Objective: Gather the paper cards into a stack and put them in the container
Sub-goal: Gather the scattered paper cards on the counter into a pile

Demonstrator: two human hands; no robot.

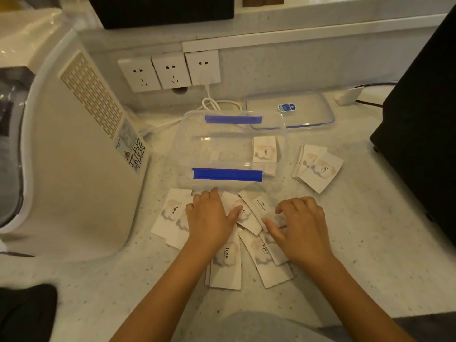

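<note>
Both grips, left hand (209, 218) and right hand (301, 225), lie flat, empty, on scattered cards (266, 265).

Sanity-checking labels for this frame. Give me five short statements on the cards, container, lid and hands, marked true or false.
1. The container is open, its lid lying behind it on the counter. True.
2. The container holds no cards yet. False: a card shows at its right end.
3. Both hands rest on the loose cards in front of the container. True: left hand, right hand.
4. The right hand holds a gathered stack in the air. False: it lies flat on the spread.
5. A separate pile of cards lies right of the container. True.
</note>
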